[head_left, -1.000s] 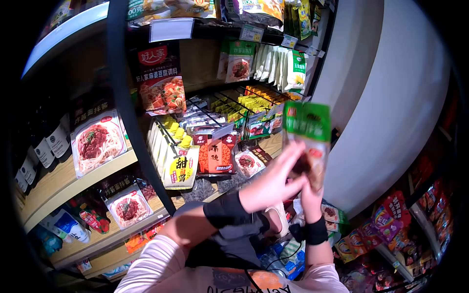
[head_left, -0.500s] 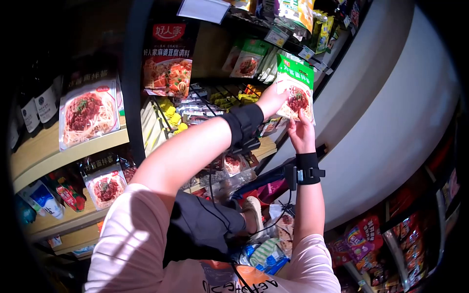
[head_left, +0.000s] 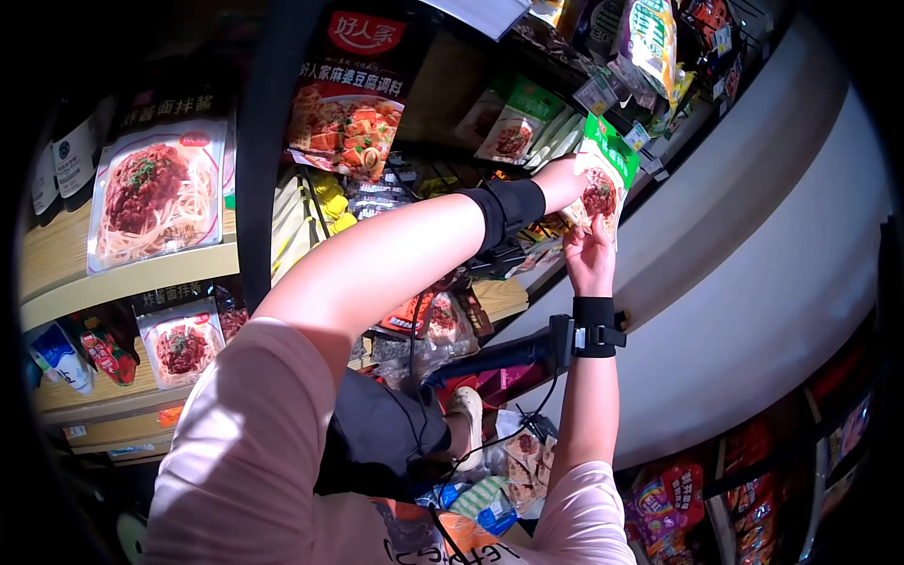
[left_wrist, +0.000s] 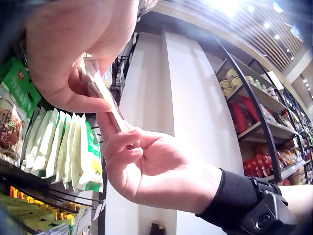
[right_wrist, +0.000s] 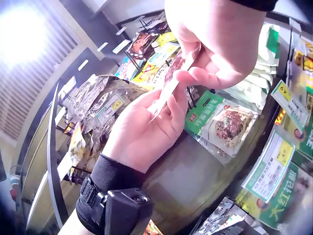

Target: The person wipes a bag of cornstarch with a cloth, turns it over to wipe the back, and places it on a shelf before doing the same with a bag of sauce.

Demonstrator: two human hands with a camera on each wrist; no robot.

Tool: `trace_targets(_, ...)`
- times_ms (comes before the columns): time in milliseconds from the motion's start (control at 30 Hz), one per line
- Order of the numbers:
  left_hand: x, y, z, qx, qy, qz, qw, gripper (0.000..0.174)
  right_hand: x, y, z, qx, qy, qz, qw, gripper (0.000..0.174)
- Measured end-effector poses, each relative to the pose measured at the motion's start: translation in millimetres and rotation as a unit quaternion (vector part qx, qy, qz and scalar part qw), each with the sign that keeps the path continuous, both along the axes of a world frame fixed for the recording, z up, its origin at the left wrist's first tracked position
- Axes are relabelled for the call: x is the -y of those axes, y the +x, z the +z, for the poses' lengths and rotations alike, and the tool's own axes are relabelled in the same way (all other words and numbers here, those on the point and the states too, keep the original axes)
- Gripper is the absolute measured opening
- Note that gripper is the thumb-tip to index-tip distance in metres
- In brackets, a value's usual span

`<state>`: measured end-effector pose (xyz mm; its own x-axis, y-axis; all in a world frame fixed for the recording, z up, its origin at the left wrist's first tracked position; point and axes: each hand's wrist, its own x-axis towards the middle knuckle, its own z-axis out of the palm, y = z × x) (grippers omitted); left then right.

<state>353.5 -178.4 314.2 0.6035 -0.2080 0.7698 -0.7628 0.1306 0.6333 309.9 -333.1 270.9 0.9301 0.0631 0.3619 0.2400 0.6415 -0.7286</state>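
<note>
A green-topped packet of noodle sauce [head_left: 601,193], with noodles and meat sauce pictured on its front, is raised near the shelf end. My left hand [head_left: 561,183] pinches its left side between thumb and fingers. From below, my right hand [head_left: 590,262] grips its lower edge, thumb toward the front. Seen from the left wrist, the packet [left_wrist: 103,93] is edge-on and thin between both hands. Behind it in the head view stand similar green packets [head_left: 518,122] on the shelf; the right wrist view also shows one such packet [right_wrist: 222,122] near my hands.
A tall dark tofu seasoning packet [head_left: 348,94] stands at the shelf's front. Left of the black post [head_left: 268,188], a noodle sauce packet [head_left: 155,202] sits on a wooden shelf. A pale curved column [head_left: 716,264] rises at the right. Price tags [right_wrist: 270,164] stick out from shelf edges.
The packet, blurred with both hands on it a second ago, was raised toward the shelf and turned front-up. Since then the hands and packet shifted slightly right, and the view tilted.
</note>
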Motion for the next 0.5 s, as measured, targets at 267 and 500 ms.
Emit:
trace_targets(267, -12, 19, -1, -0.032, 0.166, 0.103, 0.98, 0.044, -8, 19, -6, -0.003, 0.009, 0.029, 1.0, 0.02)
trace_targets(500, -2, 74, -14, -0.057, 0.077, 0.232, 0.968, 0.027, -17, 36, -11, -0.059, -0.052, 0.036, 0.996, 0.021)
